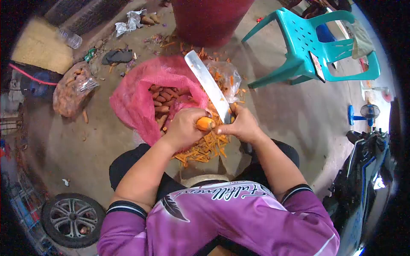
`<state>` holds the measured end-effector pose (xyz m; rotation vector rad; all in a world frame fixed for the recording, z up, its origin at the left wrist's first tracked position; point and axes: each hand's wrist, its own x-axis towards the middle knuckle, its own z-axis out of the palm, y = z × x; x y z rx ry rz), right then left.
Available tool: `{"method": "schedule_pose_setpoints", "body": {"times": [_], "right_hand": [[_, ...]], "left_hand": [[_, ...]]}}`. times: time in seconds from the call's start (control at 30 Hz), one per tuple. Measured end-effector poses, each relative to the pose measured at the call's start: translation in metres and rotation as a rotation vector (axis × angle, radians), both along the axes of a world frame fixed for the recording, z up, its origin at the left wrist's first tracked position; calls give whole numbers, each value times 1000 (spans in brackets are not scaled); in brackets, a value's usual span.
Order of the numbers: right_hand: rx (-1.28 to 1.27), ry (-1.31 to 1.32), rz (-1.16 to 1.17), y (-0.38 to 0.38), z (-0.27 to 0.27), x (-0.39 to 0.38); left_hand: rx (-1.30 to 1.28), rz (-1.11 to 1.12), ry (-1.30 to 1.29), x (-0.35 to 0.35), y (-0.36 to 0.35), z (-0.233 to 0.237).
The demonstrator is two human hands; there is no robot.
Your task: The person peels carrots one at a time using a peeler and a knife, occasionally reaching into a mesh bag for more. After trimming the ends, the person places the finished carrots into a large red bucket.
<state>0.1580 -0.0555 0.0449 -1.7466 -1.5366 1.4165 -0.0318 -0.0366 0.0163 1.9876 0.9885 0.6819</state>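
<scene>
My left hand [185, 128] is closed around a peeled orange sweet potato [206, 123], its bright end facing me. In my right hand [241, 123] is the handle of a large knife [208, 83], whose long, broad blade points up and away to the left. The right thumb is close to the sweet potato's end. Just beyond my left hand lies an open pink woven sack [136, 100] with several brown-skinned sweet potatoes [164, 97] inside. Orange peelings [205, 150] are heaped on the floor beneath both hands.
A teal plastic chair [294, 40] stands at the right, a phone-like flat object [317, 66] on it. Behind the sack is a large red tub [211, 21]. A filled plastic bag [74, 91] sits at left; a wheel [73, 219] lies lower left, a motorcycle [363, 170] stands right.
</scene>
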Motion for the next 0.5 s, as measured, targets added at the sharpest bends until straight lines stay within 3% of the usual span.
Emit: {"method": "schedule_pose_setpoints", "body": {"times": [0.1, 0.37, 0.5], "right_hand": [[158, 6, 24, -5, -6, -4], [185, -128, 204, 3, -15, -7], [215, -157, 274, 3, -28, -7]], "left_hand": [[-23, -42, 72, 1, -2, -1], [-131, -43, 98, -1, -6, -20], [-376, -180, 471, -3, -3, -25]]}}
